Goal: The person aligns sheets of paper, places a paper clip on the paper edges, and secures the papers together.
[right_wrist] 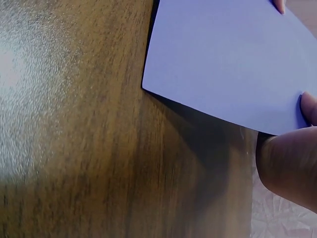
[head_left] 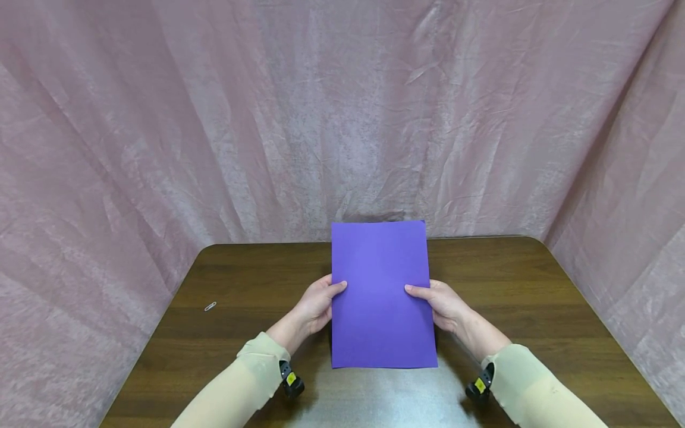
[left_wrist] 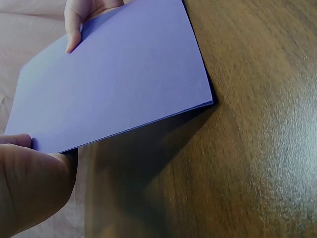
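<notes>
Dark brown wood-grain counter [head_left: 535, 309], rounded at the far corners, glossy with a pale glare patch at the near edge. Pink crinkled fabric backdrop [head_left: 214, 119] draped behind and down both sides. Purple sheet of paper [head_left: 381, 291] held above the middle of the counter, tilted up toward the far side, shadow beneath it. Left hand [head_left: 316, 306] pinching the left edge, thumb on top. Right hand [head_left: 441, 303] pinching the right edge likewise. Cream sleeves [head_left: 251, 374] on both arms. Small silver paper clip [head_left: 210, 307] lying alone at the counter's left side, well apart from the paper.
</notes>
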A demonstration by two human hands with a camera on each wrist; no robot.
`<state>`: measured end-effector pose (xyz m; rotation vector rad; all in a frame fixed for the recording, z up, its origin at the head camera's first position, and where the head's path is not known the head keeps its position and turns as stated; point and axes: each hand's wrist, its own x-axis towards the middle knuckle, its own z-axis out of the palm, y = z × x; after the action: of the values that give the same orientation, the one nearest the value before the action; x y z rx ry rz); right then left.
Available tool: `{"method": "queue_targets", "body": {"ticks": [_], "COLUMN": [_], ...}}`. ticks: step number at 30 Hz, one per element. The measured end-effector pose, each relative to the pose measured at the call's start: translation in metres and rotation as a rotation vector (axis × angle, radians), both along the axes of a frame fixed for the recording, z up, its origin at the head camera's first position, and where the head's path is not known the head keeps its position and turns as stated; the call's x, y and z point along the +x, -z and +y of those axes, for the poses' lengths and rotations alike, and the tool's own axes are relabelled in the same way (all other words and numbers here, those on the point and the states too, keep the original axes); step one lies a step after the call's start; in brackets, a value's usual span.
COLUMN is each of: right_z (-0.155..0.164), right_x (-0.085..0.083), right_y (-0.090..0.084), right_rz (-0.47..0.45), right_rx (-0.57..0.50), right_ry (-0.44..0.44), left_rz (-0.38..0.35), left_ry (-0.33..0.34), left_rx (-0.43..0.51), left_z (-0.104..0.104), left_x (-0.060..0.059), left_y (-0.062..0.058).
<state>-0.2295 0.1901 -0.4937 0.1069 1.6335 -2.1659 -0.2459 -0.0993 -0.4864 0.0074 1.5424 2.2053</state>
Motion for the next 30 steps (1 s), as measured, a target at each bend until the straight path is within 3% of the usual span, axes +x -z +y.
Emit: {"method": "queue_targets", "body": {"ticks": [9,17,22,26,30], "right_z": [-0.002,0.000,0.002,0.003,0.005], "right_x": [0.000,-0.001,0.000,0.000,0.000], "right_y": [-0.001,0.001,0.001,0.002,0.003], "right_rz": [0.003,0.002,0.005,0.007,0.003], "right_rx": [0.034,0.034,0.023,0.018,0.021], "right_ry": [0.015,0.020,0.008,-0.002,0.001], "left_rz": [0.052,0.194,0.327,0.440,0.489], "left_ry": [-0.022,-0.028,-0.031,-0.036,-0.025], "left_rx": [-0.138,-0.307,-0.457,-0.632,-0.761], "left_z": [-0.005,-0.020,-0.043,-0.067,-0.091], "left_x": [-0.003,-0.003,0.001,0.005,0.008], "left_y": [0.002,0.002,0.002,-0.001,-0.005]}}
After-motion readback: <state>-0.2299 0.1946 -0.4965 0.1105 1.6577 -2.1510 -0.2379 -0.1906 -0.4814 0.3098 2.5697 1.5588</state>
